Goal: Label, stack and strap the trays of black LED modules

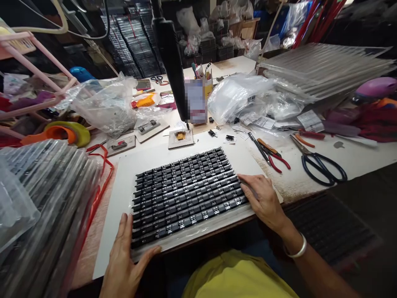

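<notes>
Head view: left hand (124, 258) lay flat and open at the near-left corner of the tray of black component strips (186, 192), thumb against its front edge; right hand (263, 198) rested open on the tray's right edge, gripping nothing. Tray sat on a white board (124, 182) on the worktop (356, 157); black-handled scissors (319, 163) and red-handled pliers (274, 155) lay well to the right
</notes>
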`<state>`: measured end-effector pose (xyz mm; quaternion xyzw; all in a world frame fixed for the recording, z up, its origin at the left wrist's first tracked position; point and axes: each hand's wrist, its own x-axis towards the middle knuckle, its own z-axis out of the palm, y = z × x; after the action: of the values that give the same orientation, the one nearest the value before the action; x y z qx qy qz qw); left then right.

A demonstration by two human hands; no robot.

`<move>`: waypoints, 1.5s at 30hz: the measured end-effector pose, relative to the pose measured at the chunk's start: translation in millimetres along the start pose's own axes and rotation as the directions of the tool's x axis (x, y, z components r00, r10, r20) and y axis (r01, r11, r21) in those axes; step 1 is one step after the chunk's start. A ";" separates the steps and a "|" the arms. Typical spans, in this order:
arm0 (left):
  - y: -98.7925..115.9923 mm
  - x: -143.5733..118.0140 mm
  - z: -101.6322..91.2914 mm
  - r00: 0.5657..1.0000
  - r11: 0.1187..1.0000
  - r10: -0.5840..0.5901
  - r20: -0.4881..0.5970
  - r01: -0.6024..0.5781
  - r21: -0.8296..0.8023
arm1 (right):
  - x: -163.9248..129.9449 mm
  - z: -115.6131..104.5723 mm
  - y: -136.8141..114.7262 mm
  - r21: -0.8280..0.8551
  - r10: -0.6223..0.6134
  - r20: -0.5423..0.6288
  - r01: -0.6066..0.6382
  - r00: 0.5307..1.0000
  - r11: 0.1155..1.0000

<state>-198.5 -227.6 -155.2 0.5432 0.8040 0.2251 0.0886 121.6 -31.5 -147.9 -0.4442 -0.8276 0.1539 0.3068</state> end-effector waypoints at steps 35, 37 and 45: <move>7.9 -32.0 -9.7 0.974 0.970 -0.207 -0.094 0.192 -0.147 | -40.1 -15.2 11.4 -0.074 -0.254 0.150 0.267 0.955 0.961; 8.7 -30.7 -9.4 0.973 0.970 -0.211 -0.090 0.197 -0.143 | -38.5 -15.0 10.8 -0.081 -0.259 0.146 0.273 0.955 0.959; 2.3 -20.6 -5.8 0.991 0.995 -0.098 -0.087 0.094 -0.044 | -23.8 -10.4 8.0 -0.126 -0.271 0.189 0.297 0.944 0.947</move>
<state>-190.7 -247.2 -151.1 0.4914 0.8278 0.2604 0.0739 143.4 -46.9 -152.9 -0.3277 -0.9153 0.0813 0.2196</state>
